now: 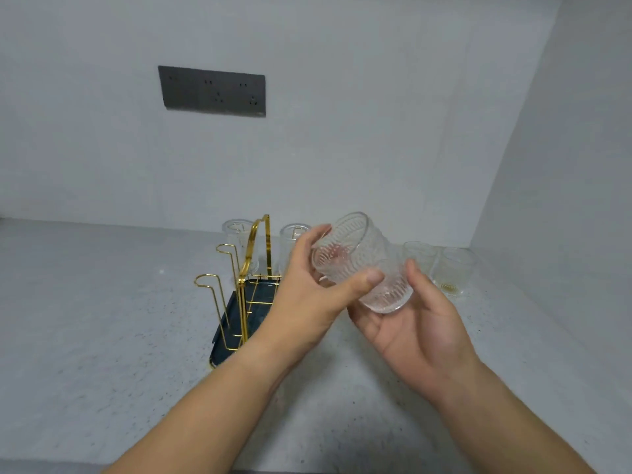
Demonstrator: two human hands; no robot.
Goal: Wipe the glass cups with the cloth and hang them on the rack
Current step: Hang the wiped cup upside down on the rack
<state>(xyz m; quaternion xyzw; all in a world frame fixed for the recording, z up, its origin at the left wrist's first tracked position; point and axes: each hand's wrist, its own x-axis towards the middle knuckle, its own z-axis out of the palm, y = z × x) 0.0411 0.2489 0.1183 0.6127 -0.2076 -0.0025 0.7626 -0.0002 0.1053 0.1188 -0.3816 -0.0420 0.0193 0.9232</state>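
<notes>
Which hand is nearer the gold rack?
Left. The left hand grips the glass cup right beside the gold rack; the right hand cradles the cup's base farther right.

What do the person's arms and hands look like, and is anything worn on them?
No sleeves show: the left forearm and right forearm are bare to the frame edge. The left hand and right hand carry no gloves, rings, watch or bracelet.

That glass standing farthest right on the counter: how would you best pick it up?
Grip the rightmost glass round its side wall, about mid-height, coming from the front, the side nearest the person. It stands on the counter in the corner, with another glass close on its left and the wall just behind, so only the near side looks open.
</notes>
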